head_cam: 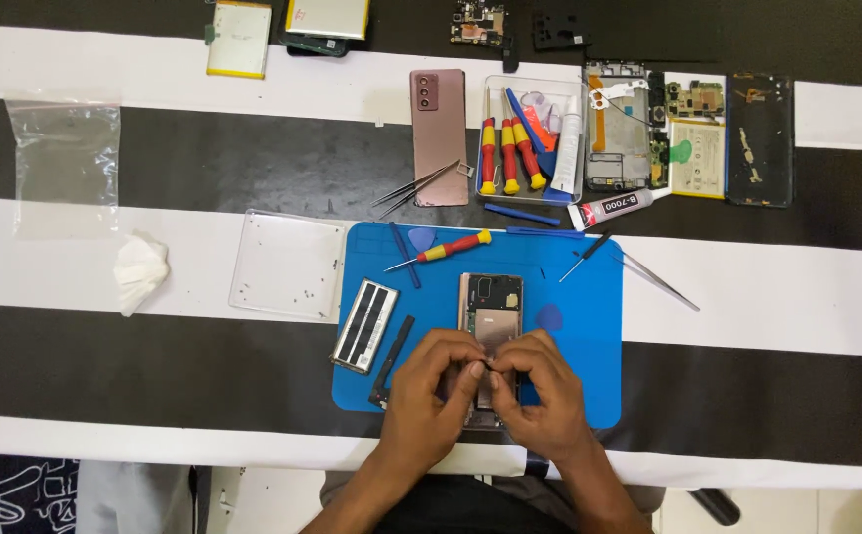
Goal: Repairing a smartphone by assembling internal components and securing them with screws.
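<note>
Together, the left hand [431, 396] and right hand [542, 394] pinch a tiny part over the opened phone [490, 316] on the blue mat [589, 326] near the worktop's [767, 287] front edge.

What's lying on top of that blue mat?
On the blue mat: an opened phone, a red-and-yellow screwdriver, a black-slotted part and blue picks. Both hands cover the phone's lower half.
</note>
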